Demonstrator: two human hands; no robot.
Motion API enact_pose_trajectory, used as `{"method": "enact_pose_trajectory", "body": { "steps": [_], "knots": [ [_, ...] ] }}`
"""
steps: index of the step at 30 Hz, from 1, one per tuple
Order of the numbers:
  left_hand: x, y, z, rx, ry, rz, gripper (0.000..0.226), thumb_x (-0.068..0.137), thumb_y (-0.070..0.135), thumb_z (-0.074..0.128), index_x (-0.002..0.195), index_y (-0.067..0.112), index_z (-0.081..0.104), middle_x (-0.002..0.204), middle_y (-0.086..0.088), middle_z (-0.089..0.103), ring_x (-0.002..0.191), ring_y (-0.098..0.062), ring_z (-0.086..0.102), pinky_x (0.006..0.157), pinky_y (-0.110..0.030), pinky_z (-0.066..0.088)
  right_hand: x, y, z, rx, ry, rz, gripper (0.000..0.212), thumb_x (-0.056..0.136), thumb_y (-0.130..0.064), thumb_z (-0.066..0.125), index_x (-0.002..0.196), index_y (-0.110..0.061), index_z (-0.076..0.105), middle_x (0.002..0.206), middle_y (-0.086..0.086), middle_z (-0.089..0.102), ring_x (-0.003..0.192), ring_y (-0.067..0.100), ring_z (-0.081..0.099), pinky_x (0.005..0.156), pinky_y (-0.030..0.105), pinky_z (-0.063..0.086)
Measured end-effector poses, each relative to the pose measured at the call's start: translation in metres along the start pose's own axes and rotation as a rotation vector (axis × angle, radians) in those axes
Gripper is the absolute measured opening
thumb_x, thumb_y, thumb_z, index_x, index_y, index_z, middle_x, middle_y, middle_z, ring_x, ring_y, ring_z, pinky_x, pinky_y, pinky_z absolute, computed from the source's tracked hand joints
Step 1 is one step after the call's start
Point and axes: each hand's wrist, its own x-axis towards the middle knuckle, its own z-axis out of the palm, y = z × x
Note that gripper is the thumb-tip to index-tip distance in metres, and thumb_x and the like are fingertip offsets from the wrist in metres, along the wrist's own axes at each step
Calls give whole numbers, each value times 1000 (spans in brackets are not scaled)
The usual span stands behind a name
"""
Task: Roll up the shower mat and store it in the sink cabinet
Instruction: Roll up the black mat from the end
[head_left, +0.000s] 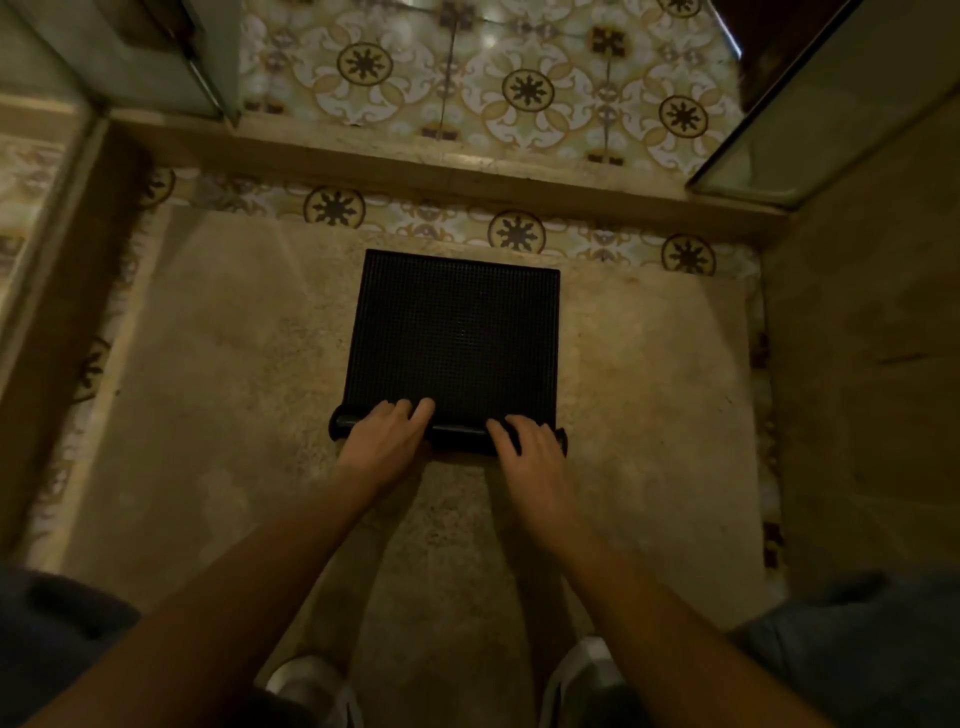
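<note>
A black rubber shower mat (457, 327) lies on the beige stone shower floor. Its near edge is curled into a thin roll across the mat's full width. My left hand (387, 439) rests on the left part of that roll, fingers curved over it. On the right part sits my right hand (530, 447), gripping the roll the same way. The far part of the mat lies flat. No sink cabinet is in view.
A raised stone threshold (441, 161) crosses the far side, with patterned floor tiles (519, 88) beyond it. Glass panels (831, 104) stand at the upper right and upper left. A beige wall (872, 389) closes the right side. My white shoes (311, 686) and knees are at the bottom.
</note>
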Motion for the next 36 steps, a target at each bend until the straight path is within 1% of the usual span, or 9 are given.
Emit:
{"method": "enact_pose_trajectory", "body": {
  "steps": [4, 8, 11, 16, 20, 23, 26, 29, 36],
  "knots": [
    [16, -10, 1, -5, -10, 51, 43, 101, 31, 40, 142, 15, 34, 119, -18, 55, 109, -34, 49, 95, -40, 36, 3, -15, 11, -70, 83, 83, 81, 89, -23, 64, 156, -9, 23, 155, 16, 39, 144, 32, 32, 121, 52, 17],
    [18, -11, 10, -23, 143, -27, 44, 98, 31, 52, 134, 6, 52, 130, -36, 50, 126, -49, 42, 108, -52, 32, 28, -14, 12, 38, 187, 127, 68, 96, -38, 50, 155, -10, 28, 151, 11, 45, 142, 27, 37, 123, 48, 14],
    [17, -2, 17, -19, 194, -76, 50, 100, 31, 47, 143, 6, 45, 143, -31, 42, 134, -45, 37, 114, -56, 25, 39, -2, 12, 85, 164, 81, 66, 98, -41, 42, 156, -12, 26, 154, 8, 41, 144, 24, 32, 124, 44, 6],
    [24, -4, 21, 80, 148, -13, 77, 91, 51, 48, 148, 3, 32, 139, -17, 48, 128, -32, 46, 116, -53, 24, 54, 5, 12, 93, 186, 80, 61, 96, -40, 48, 149, -12, 39, 151, 13, 40, 139, 31, 34, 118, 48, 19],
    [43, -16, 16, 47, 170, 54, 59, 94, 51, 48, 135, 8, 45, 126, -10, 55, 118, -27, 52, 115, -45, 28, 70, 9, 10, 0, 191, 96, 59, 95, -41, 49, 146, -12, 44, 141, 16, 47, 128, 33, 44, 109, 48, 30],
    [54, -24, 14, 65, 182, 121, 52, 98, 48, 43, 130, 8, 50, 120, -11, 58, 113, -29, 56, 114, -45, 29, 71, 2, 18, -52, 357, 84, 52, 96, -34, 47, 144, -12, 47, 128, 15, 58, 116, 31, 54, 98, 47, 43],
    [62, -30, 11, 74, 213, 133, 53, 99, 49, 38, 130, 7, 52, 118, -12, 60, 110, -30, 57, 114, -45, 30, 69, -4, 32, 8, 518, 64, 42, 100, -31, 42, 137, -12, 51, 128, 14, 58, 122, 31, 53, 108, 49, 38],
    [60, -27, 15, 55, 254, 98, 58, 98, 51, 31, 130, 9, 52, 122, -11, 59, 117, -31, 54, 111, -46, 33, 70, 0, 38, 15, 508, 45, 45, 101, -36, 42, 139, -13, 50, 134, 11, 55, 128, 29, 47, 114, 47, 28],
    [63, -12, 18, -33, 436, -59, 57, 98, 42, 33, 144, 10, 44, 130, -13, 58, 120, -30, 55, 109, -52, 36, 102, 17, 19, -49, 492, 2, 42, 105, -38, 34, 128, -15, 60, 118, 5, 65, 107, 27, 56, 93, 43, 39]
  ]
}}
